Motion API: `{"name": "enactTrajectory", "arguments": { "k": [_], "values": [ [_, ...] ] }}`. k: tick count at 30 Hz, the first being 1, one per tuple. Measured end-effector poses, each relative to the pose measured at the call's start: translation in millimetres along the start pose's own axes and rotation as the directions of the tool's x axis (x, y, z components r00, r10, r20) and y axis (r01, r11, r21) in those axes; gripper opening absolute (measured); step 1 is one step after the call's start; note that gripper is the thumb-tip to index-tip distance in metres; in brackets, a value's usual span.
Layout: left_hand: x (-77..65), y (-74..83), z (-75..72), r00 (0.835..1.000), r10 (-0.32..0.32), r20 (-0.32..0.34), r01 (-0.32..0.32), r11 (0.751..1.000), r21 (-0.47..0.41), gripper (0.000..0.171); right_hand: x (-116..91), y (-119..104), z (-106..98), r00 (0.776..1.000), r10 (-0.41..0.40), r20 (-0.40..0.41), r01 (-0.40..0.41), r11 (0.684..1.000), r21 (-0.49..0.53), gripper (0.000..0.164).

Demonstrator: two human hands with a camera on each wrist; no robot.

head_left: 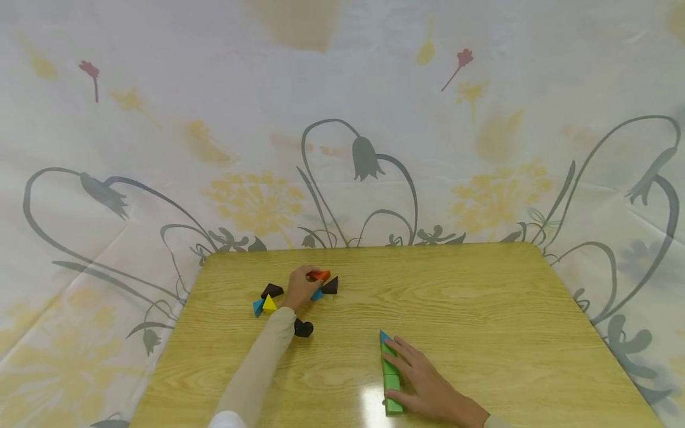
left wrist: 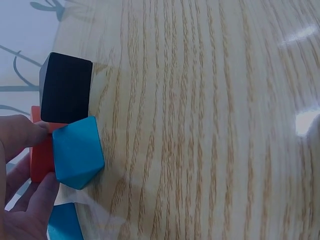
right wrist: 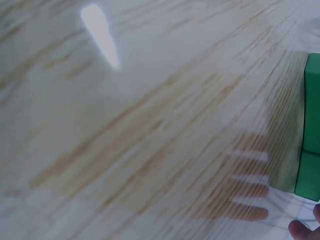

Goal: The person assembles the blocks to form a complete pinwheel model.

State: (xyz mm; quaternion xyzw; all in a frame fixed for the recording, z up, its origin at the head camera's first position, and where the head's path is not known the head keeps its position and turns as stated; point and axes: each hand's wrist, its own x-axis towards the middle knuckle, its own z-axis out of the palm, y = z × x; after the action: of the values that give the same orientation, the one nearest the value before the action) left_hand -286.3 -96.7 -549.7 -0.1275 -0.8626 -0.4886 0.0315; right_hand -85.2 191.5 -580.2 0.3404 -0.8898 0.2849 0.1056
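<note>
At the back left of the table, my left hand [head_left: 299, 288] pinches a red block [head_left: 321, 275] between thumb and fingers. A dark block [head_left: 331, 286] and a blue block [head_left: 317, 295] lie right by it; in the left wrist view the blue block [left wrist: 77, 150] covers part of the red block [left wrist: 42, 157]. Nearer the front, my right hand [head_left: 425, 380] rests its extended fingers along a row of green blocks [head_left: 392, 382], with a blue triangular block [head_left: 383, 336] at the far end. The right wrist view catches only the green blocks [right wrist: 312, 110] and some fingertips [right wrist: 300, 230].
Left of my left hand sit a yellow triangular block [head_left: 269, 304], another blue block [head_left: 258, 307] and a dark block [head_left: 272, 290]. A black piece with a rounded end [head_left: 304, 329] lies beside the left forearm. A flower-patterned curtain [head_left: 342, 196] hangs behind the wooden table [head_left: 481, 297].
</note>
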Motion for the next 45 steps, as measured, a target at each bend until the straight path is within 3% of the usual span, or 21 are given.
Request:
{"name": "enactTrajectory", "arguments": {
  "k": [16, 27, 35, 45],
  "values": [
    [-0.3, 4.0, -3.2, 0.999, 0.029, -0.018, -0.029, 1.000, -0.002, 0.022, -8.2, -8.3, -7.8, 0.994, -0.103, -0.039, 0.102, 0.995, -0.023, 0.045],
    [9.1, 22.1, -5.0, 0.997, 0.063, -0.039, -0.064, 0.997, -0.033, 0.023, -12.7, -10.9, -7.7, 0.977, -0.184, -0.103, 0.183, 0.983, -0.023, 0.034],
    [9.5, 47.5, -0.6, 0.994, 0.113, 0.006, -0.113, 0.994, -0.014, 0.022, -14.9, -11.1, -4.3, 0.974, -0.198, -0.106, 0.195, 0.980, -0.034, 0.034],
    [3.3, 66.8, 12.9, 0.989, 0.084, 0.119, -0.080, 0.996, -0.036, 0.022, -16.5, -11.2, -1.3, 0.976, -0.185, -0.111, 0.181, 0.982, -0.044, 0.034]
  ]
}}
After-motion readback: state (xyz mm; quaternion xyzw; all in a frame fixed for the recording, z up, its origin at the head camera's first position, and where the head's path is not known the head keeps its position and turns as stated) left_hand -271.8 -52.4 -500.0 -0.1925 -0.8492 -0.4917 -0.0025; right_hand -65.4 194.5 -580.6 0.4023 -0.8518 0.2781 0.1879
